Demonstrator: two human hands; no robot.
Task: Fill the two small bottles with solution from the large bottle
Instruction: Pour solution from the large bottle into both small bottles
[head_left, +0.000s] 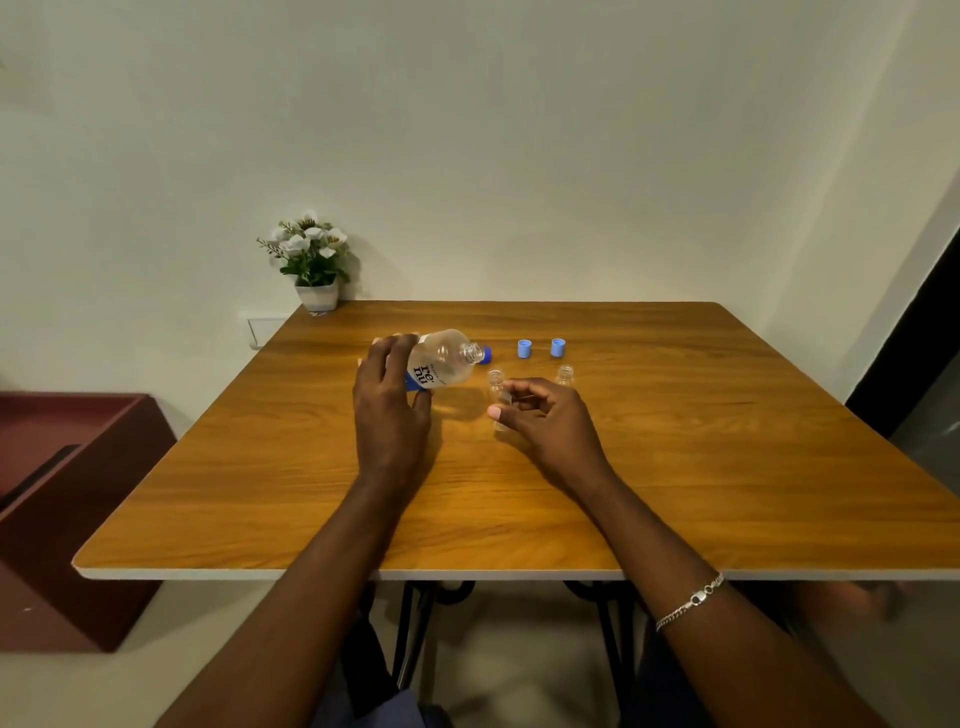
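Clear large bottle (441, 361) in curled left fingers (387, 358), tilted

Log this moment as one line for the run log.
left hand: grips large bottle, tilted, uncapped | right hand: holds near small bottle | second small bottle: upright, uncapped | pour: not visible

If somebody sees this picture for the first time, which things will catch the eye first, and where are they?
First come the two hands at the table's middle: the left hand tilts the uncapped large bottle toward a small bottle held by the right hand. Behind them lie two light blue caps, and a second small bottle stands open. A white flower pot sits at the far left corner.
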